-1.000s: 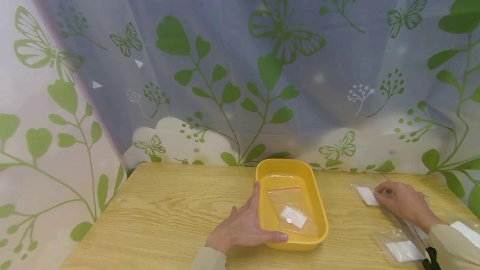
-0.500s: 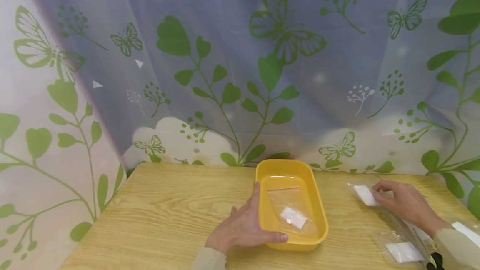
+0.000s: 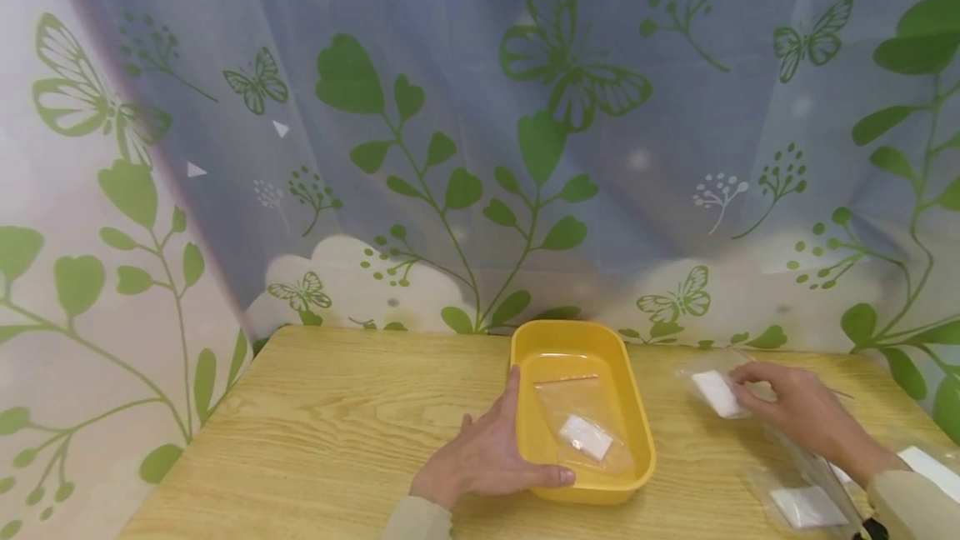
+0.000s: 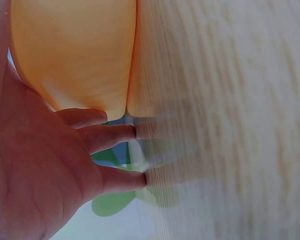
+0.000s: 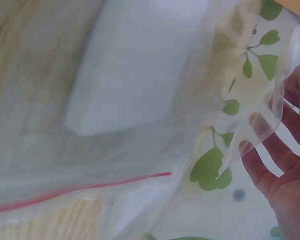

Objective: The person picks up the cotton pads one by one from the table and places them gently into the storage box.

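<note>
My left hand [image 3: 487,448] rests on the near left corner of a yellow plastic tub [image 3: 641,440]. Its thumb lies over the near rim, and its straight fingers run along the outside wall; in the left wrist view the fingertips reach the tabletop. Inside the tub lies a clear zip bag [image 3: 577,397] with a red seal line and a white block [image 3: 587,437] in it. To the tub's right, my right hand [image 3: 802,407] pinches another clear bag [image 3: 716,394] with a white piece inside. The right wrist view shows its clear plastic [image 5: 277,102] between the fingers.
More clear bags with white contents lie at the right, one bag [image 3: 806,505] near the front and one bag [image 3: 930,473] by the right sleeve. A black object [image 3: 873,530] shows beside that sleeve. Behind the wooden table [image 3: 360,407] hangs a patterned curtain [image 3: 450,148].
My right hand has moved a little left toward the tub, carrying the pinched bag along. The left hand and the tub have stayed in place.
</note>
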The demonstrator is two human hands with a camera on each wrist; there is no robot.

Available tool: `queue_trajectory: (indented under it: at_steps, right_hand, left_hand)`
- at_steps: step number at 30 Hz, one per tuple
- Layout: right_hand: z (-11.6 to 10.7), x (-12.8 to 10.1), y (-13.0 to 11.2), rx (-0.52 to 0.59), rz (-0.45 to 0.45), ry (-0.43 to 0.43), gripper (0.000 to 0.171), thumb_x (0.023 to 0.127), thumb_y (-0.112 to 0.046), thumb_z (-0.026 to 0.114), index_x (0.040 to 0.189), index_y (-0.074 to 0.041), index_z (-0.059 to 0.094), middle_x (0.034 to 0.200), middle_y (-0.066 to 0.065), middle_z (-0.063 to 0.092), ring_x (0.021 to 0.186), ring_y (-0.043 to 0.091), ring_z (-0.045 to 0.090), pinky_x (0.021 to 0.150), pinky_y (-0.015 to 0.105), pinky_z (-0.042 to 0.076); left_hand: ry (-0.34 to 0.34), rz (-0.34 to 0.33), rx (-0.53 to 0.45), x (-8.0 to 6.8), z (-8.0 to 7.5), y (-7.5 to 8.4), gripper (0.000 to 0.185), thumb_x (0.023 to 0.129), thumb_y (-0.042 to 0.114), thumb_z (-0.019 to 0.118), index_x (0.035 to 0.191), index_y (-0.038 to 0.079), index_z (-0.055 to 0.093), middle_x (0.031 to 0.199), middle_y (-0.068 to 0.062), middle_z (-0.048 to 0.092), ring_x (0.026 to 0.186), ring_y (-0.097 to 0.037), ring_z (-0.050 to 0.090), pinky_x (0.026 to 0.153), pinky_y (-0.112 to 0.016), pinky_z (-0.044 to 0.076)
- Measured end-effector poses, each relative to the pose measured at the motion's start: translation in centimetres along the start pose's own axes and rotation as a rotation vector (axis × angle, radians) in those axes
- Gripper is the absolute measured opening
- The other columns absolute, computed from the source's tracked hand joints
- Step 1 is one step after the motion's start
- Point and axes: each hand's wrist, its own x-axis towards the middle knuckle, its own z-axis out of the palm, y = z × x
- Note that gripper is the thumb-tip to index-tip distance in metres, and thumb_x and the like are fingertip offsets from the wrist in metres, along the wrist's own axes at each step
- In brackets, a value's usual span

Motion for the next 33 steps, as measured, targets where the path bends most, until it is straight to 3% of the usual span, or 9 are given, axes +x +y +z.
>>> queue_trajectory:
  at_steps: [10, 17, 26, 33]
  right_hand:
    - [-0.1, 0.4, -1.6, -0.007, -0.076, 0.075, 0.017, 0.085, -0.009, 0.081, 0.1, -0.016, 0.079, 0.099, 0.005, 0.08, 0.083, 0.016, 0.073, 0.066, 0.03, 0.058]
    - [0.1, 0.5, -2.3, -0.013, -0.179, 0.157, 0.026, 0.076, -0.004, 0.085, 0.098, -0.016, 0.079, 0.096, 0.003, 0.08, 0.083, 0.01, 0.072, 0.065, 0.027, 0.059]
    - [0.0, 1.0, -4.1, 0.001, -0.269, 0.226, 0.035, 0.067, 0.001, 0.088, 0.096, -0.017, 0.079, 0.093, -0.001, 0.08, 0.082, 0.016, 0.074, 0.075, 0.006, 0.05]
    - [-0.2, 1.3, -5.7, 0.049, -0.306, 0.233, 0.038, 0.068, 0.003, 0.086, 0.099, -0.018, 0.079, 0.097, -0.002, 0.08, 0.085, 0.015, 0.074, 0.084, -0.001, 0.045]
  left_hand:
    - [-0.003, -0.012, -0.011, -0.1, 0.0, 0.0, 0.142, 0.07, 0.078, 0.076, 0.165, 0.019, -0.012, 0.172, -0.013, 0.018, 0.152, -0.039, 0.035, 0.122, -0.073, 0.014]
    - [0.002, -0.006, -0.028, -0.1, 0.1, 0.0, 0.145, 0.069, 0.076, 0.078, 0.164, 0.022, -0.016, 0.172, -0.012, 0.019, 0.152, -0.038, 0.035, 0.122, -0.074, 0.013]
    - [-0.005, -0.012, -0.012, 0.1, 0.0, 0.0, 0.145, 0.069, 0.077, 0.078, 0.165, 0.02, -0.014, 0.171, -0.013, 0.021, 0.152, -0.037, 0.035, 0.122, -0.074, 0.015]
    - [-0.01, -0.006, -0.028, 0.1, -0.1, 0.0, 0.145, 0.069, 0.075, 0.079, 0.164, 0.022, -0.016, 0.171, -0.013, 0.023, 0.152, -0.038, 0.035, 0.121, -0.075, 0.014]
